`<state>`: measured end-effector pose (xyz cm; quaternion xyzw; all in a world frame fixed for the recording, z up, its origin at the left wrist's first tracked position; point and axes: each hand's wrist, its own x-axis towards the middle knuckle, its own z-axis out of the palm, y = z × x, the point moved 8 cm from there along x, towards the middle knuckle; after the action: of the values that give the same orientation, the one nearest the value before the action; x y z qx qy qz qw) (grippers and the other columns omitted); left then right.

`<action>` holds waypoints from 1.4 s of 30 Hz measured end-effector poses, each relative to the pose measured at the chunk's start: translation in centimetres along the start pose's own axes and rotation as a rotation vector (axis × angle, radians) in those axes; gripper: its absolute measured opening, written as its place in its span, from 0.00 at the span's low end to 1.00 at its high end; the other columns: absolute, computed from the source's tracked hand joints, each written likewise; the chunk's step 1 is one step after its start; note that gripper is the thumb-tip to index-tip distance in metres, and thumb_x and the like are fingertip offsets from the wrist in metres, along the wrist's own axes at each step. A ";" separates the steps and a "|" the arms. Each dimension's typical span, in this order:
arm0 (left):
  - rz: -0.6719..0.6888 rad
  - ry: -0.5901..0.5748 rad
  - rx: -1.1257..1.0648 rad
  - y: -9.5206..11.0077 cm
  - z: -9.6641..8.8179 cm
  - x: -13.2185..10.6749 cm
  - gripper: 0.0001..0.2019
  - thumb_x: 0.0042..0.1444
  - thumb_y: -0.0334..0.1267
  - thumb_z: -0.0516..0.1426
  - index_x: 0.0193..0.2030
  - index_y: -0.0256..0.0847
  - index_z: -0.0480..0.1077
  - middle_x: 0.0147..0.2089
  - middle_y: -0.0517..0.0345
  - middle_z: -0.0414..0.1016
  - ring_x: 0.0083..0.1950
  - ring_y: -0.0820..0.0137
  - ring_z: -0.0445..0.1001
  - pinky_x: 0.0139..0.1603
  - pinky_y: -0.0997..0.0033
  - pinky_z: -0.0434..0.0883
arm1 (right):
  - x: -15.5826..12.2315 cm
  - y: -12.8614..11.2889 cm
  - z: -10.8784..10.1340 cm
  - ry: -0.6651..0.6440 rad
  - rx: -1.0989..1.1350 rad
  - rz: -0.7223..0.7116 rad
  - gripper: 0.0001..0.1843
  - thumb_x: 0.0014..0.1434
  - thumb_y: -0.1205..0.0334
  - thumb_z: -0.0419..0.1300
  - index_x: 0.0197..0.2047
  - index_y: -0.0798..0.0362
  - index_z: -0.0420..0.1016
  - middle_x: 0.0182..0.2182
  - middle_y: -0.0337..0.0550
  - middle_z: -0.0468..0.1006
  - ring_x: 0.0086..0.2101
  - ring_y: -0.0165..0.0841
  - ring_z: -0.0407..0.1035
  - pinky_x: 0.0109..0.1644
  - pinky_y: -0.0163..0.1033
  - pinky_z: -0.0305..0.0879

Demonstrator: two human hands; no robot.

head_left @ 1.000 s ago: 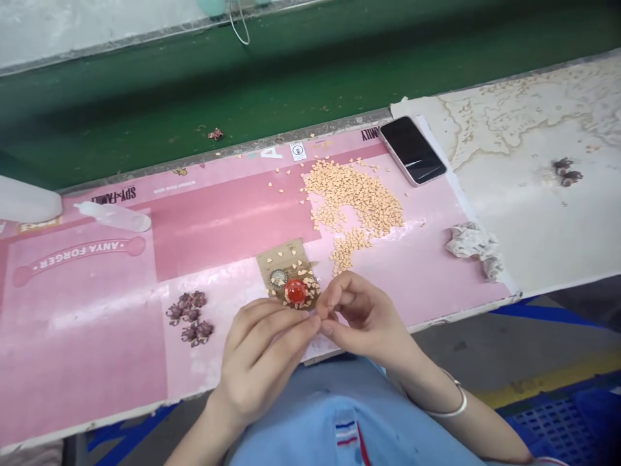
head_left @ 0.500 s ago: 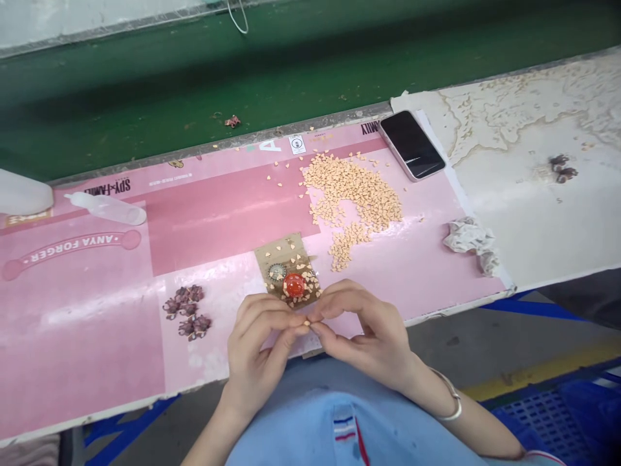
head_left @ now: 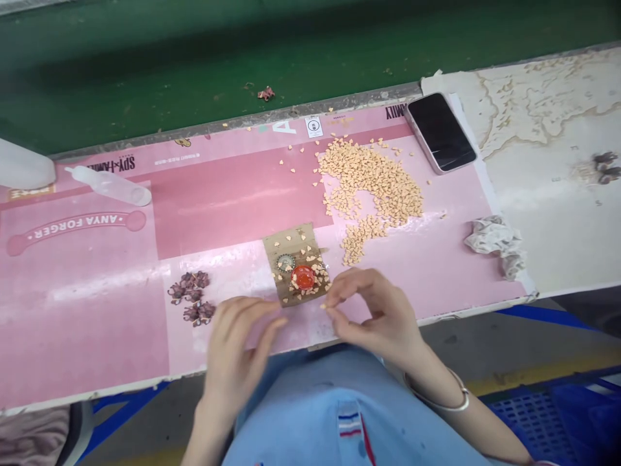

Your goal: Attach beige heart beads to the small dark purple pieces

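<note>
A small tan piece (head_left: 323, 307) is pinched between the thumb and forefinger of my right hand (head_left: 376, 314). My left hand (head_left: 242, 340) is apart from it, fingers stretched and thumb separated, slightly blurred, with nothing visible in it. In front of my hands lies a brown card (head_left: 290, 238) bearing a red round cap (head_left: 303, 277), a grey serrated bottle cap (head_left: 286, 262) and scattered tan pieces. Beyond it spreads a large pile of small tan pieces (head_left: 376, 178). Several dark maroon figure-like pieces (head_left: 193, 296) sit in a cluster left of my left hand.
A black-screened phone (head_left: 442, 133) lies at the back right, with crumpled white tissue (head_left: 495, 243) nearer me. On the left are a clear dropper bottle (head_left: 111, 184) and a white container (head_left: 24, 165). One maroon piece (head_left: 266, 94) rests on the green surface (head_left: 160, 77) behind the table.
My left hand has let go of the tan piece and moved left, its fingers opening. My right hand keeps the piece, a little further right. The camera view has shifted slightly.
</note>
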<state>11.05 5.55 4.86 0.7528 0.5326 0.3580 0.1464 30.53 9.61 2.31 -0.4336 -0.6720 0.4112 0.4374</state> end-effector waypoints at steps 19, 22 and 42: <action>-0.063 -0.102 0.505 -5.6 -2.1 -5.0 0.11 0.66 0.31 0.62 0.55 0.40 0.75 0.47 0.43 0.82 0.46 0.52 0.76 0.50 0.55 0.69 | 1.7 3.4 -0.1 -0.171 -0.602 -0.087 0.16 0.61 0.74 0.56 0.38 0.45 0.54 0.28 0.36 0.72 0.28 0.35 0.69 0.30 0.36 0.62; -0.054 -0.091 0.472 -5.7 -1.9 -4.8 0.09 0.67 0.31 0.61 0.53 0.39 0.75 0.44 0.44 0.82 0.45 0.53 0.76 0.48 0.55 0.68 | 1.8 3.2 0.0 -0.179 -0.635 -0.104 0.16 0.61 0.75 0.55 0.38 0.45 0.53 0.27 0.36 0.70 0.28 0.36 0.68 0.30 0.37 0.60; -0.133 0.041 0.185 -4.6 -1.8 -4.0 0.08 0.65 0.27 0.63 0.49 0.41 0.76 0.40 0.54 0.83 0.42 0.65 0.78 0.46 0.66 0.73 | 0.7 3.5 -4.5 -0.092 -0.711 -0.038 0.10 0.64 0.70 0.58 0.42 0.46 0.62 0.34 0.41 0.78 0.36 0.40 0.75 0.35 0.42 0.69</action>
<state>5.90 3.42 1.83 0.7186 0.6150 0.3123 0.0890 35.36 12.02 0.49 -0.5270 -0.8000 0.1626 0.2363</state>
